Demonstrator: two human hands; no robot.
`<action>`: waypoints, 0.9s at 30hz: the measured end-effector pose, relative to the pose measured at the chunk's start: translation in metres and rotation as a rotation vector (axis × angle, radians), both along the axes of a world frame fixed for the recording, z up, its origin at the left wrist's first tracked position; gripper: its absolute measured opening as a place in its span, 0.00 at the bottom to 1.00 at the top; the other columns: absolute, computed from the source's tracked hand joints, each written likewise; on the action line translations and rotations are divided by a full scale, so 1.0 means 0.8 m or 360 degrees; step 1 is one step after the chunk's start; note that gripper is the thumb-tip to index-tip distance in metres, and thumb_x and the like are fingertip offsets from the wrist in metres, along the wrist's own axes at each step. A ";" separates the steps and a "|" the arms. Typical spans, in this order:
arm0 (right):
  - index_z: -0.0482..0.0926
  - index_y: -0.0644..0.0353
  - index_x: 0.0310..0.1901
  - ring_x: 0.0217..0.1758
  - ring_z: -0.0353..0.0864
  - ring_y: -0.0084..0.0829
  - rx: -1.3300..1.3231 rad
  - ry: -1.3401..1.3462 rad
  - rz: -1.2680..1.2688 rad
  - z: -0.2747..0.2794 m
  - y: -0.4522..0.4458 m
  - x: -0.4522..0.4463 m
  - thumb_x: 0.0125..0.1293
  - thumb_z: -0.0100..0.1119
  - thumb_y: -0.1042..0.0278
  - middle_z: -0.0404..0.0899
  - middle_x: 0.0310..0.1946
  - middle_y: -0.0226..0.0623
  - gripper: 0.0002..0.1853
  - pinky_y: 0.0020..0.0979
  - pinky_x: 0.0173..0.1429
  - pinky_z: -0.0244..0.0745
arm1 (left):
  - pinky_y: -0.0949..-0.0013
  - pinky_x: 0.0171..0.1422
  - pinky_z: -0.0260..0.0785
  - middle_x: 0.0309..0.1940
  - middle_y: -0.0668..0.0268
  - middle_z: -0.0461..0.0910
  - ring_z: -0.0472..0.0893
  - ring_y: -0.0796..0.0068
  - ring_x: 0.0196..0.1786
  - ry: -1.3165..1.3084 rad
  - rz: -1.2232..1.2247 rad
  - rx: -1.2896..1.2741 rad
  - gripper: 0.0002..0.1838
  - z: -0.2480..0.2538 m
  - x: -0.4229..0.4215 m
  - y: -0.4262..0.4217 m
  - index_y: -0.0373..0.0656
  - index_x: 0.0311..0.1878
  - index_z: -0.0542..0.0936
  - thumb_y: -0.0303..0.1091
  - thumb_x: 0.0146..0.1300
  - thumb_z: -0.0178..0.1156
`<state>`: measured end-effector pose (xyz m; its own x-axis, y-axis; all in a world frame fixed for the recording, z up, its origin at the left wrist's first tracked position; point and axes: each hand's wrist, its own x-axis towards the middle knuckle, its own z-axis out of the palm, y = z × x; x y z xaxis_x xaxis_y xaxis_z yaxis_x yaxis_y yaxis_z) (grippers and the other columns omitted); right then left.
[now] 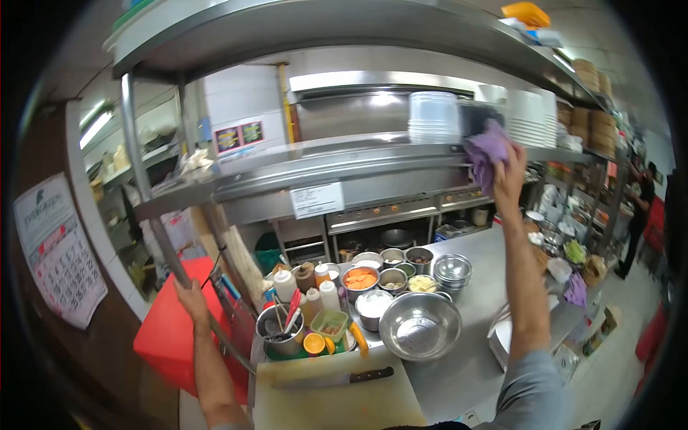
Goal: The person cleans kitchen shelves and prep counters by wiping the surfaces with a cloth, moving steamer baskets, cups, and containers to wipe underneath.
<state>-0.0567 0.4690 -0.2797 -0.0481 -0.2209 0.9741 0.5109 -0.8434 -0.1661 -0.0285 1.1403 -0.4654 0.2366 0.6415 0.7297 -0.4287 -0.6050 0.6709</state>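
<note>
My right hand [509, 175] is raised at the steel shelf [287, 168], its fingers closed on a purple cloth [490, 152]. The cloth touches the shelf edge beside a dark container [479, 117] and a stack of clear plastic tubs [433, 118]. Low on the left, my left hand [192, 299] is wrapped round the slanting metal shelf post [169, 251], in front of a red box [161, 333]. Below, a knife [371, 375] lies on the cutting board [337, 405].
A large steel bowl [421, 326], squeeze bottles [284, 284] and several small food bowls stand on the steel counter [459, 380]. White bowls [524, 118] are stacked on the shelf. A person [636, 215] in dark clothes stands far right.
</note>
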 end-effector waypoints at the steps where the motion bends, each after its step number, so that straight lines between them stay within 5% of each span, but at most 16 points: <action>1: 0.74 0.64 0.48 0.52 0.67 0.42 0.0100 -0.0213 -0.0174 -0.021 0.037 -0.001 0.56 0.56 0.76 0.65 0.49 0.47 0.16 0.37 0.59 0.60 | 0.64 0.40 0.68 0.29 0.61 0.73 0.74 0.69 0.32 -0.0013 0.0041 0.0026 0.16 0.000 -0.001 -0.001 0.34 0.47 0.69 0.26 0.55 0.57; 2: 0.73 0.66 0.47 0.52 0.65 0.45 0.0333 -0.0211 0.0060 -0.042 0.070 0.019 0.54 0.54 0.77 0.64 0.48 0.46 0.16 0.38 0.60 0.59 | 0.64 0.39 0.68 0.29 0.61 0.73 0.74 0.69 0.32 -0.0015 0.0010 0.0022 0.15 -0.007 0.007 0.006 0.35 0.46 0.69 0.26 0.55 0.56; 4: 0.73 0.68 0.45 0.49 0.63 0.47 0.0261 -0.0131 -0.0483 -0.074 0.144 0.058 0.48 0.53 0.78 0.66 0.43 0.49 0.18 0.46 0.56 0.57 | 0.63 0.39 0.68 0.29 0.62 0.73 0.74 0.69 0.32 0.0063 0.0018 0.0019 0.14 -0.008 0.007 0.016 0.36 0.44 0.69 0.26 0.54 0.56; 5: 0.73 0.68 0.45 0.49 0.63 0.47 0.0259 -0.0120 -0.0432 -0.082 0.183 0.055 0.48 0.53 0.78 0.66 0.43 0.49 0.18 0.46 0.56 0.57 | 0.63 0.38 0.68 0.29 0.62 0.73 0.74 0.69 0.32 0.0138 0.0056 0.0004 0.14 -0.004 0.003 0.008 0.37 0.43 0.68 0.27 0.53 0.56; 8: 0.74 0.68 0.43 0.46 0.64 0.46 -0.0212 -0.0155 -0.0200 -0.085 0.280 0.024 0.48 0.53 0.78 0.67 0.40 0.49 0.17 0.46 0.52 0.60 | 0.62 0.38 0.68 0.28 0.62 0.73 0.74 0.67 0.31 0.0123 -0.0094 -0.0061 0.13 0.002 -0.006 0.003 0.38 0.41 0.68 0.28 0.51 0.56; 15: 0.73 0.70 0.43 0.46 0.71 0.48 -0.0030 0.0206 0.1337 -0.125 0.527 -0.078 0.50 0.51 0.81 0.69 0.42 0.50 0.15 0.36 0.53 0.68 | 0.57 0.40 0.70 0.32 0.52 0.78 0.79 0.53 0.34 0.0140 -0.0303 0.0041 0.19 -0.011 0.003 0.021 0.36 0.46 0.67 0.34 0.54 0.60; 17: 0.72 0.72 0.43 0.46 0.71 0.49 0.0106 0.0220 0.1653 -0.132 0.613 -0.078 0.54 0.49 0.80 0.69 0.42 0.51 0.14 0.37 0.53 0.67 | 0.58 0.47 0.69 0.40 0.51 0.76 0.77 0.53 0.42 0.0598 -0.0571 0.0108 0.26 0.010 -0.042 0.022 0.37 0.55 0.65 0.35 0.56 0.61; 18: 0.71 0.73 0.45 0.48 0.69 0.50 0.0155 0.0217 0.1651 -0.128 0.655 -0.060 0.54 0.50 0.80 0.68 0.43 0.51 0.15 0.38 0.55 0.65 | 0.58 0.47 0.69 0.40 0.51 0.76 0.77 0.53 0.42 0.0649 -0.0573 0.0103 0.26 -0.003 -0.057 0.037 0.37 0.55 0.65 0.35 0.56 0.61; 20: 0.69 0.73 0.48 0.52 0.66 0.52 0.0162 0.0168 0.1387 -0.096 0.734 -0.024 0.53 0.52 0.78 0.68 0.45 0.53 0.18 0.41 0.58 0.62 | 0.59 0.57 0.65 0.53 0.50 0.69 0.72 0.55 0.54 0.0577 -0.0021 0.1092 0.32 -0.018 -0.077 0.070 0.38 0.64 0.61 0.34 0.57 0.60; 21: 0.68 0.72 0.50 0.54 0.65 0.52 0.0099 0.0138 0.1135 -0.082 0.767 -0.010 0.52 0.53 0.77 0.68 0.45 0.54 0.21 0.43 0.60 0.60 | 0.59 0.57 0.65 0.53 0.50 0.69 0.72 0.55 0.54 0.0608 -0.0059 0.1093 0.32 -0.019 -0.099 0.086 0.38 0.64 0.61 0.34 0.57 0.60; 23: 0.67 0.71 0.52 0.56 0.63 0.53 0.0096 0.0265 0.0804 -0.071 0.819 0.012 0.53 0.54 0.74 0.67 0.47 0.55 0.23 0.44 0.60 0.59 | 0.59 0.63 0.60 0.59 0.54 0.62 0.66 0.59 0.60 0.0557 -0.0679 0.0588 0.33 -0.020 -0.164 0.124 0.41 0.66 0.60 0.33 0.58 0.60; 24: 0.66 0.71 0.54 0.57 0.62 0.54 0.0077 0.0335 0.0500 -0.071 0.839 0.019 0.53 0.55 0.72 0.66 0.48 0.57 0.25 0.46 0.59 0.59 | 0.61 0.63 0.60 0.59 0.55 0.63 0.66 0.60 0.60 0.0539 -0.0698 0.0495 0.32 -0.028 -0.191 0.154 0.41 0.66 0.61 0.32 0.59 0.60; 27: 0.63 0.70 0.57 0.57 0.60 0.57 0.0112 0.0548 0.0654 -0.179 0.844 0.022 0.53 0.55 0.70 0.64 0.51 0.59 0.28 0.48 0.61 0.56 | 0.65 0.62 0.61 0.57 0.60 0.65 0.68 0.68 0.58 0.0436 -0.0661 0.0071 0.30 -0.065 -0.275 0.243 0.41 0.66 0.61 0.30 0.61 0.58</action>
